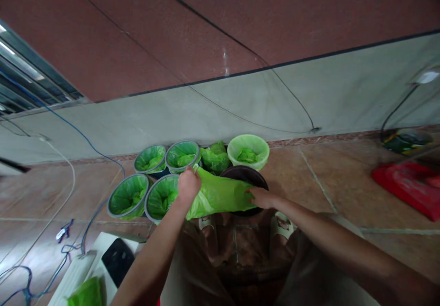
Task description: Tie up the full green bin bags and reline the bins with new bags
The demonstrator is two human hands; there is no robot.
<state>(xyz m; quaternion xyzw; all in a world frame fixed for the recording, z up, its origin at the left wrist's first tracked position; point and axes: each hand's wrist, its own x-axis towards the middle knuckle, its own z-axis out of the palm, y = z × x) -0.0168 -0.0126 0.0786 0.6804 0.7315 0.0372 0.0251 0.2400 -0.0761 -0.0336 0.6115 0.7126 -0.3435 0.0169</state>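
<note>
A light green plastic bag [223, 193] is stretched sideways between my two hands. My left hand [189, 184] is closed on the bag's left end, with a fist-like grip. At its right end, my right hand [263, 198] has its fingers closed on the plastic; the fingertips are partly hidden. Below and behind the bag stands a dark brown bin [244, 172], its mouth partly covered by the bag. Just left of my left hand is a grey-rimmed bin [148, 205] lined with green plastic.
Several lined bins [112, 200] stand at left, near a pale green bin [266, 159] and bunched green bags [216, 157]. A phone [118, 261] lies on a white surface at lower left. Blue cable [82, 242] trails over the floor. A red bag [405, 187] lies at right.
</note>
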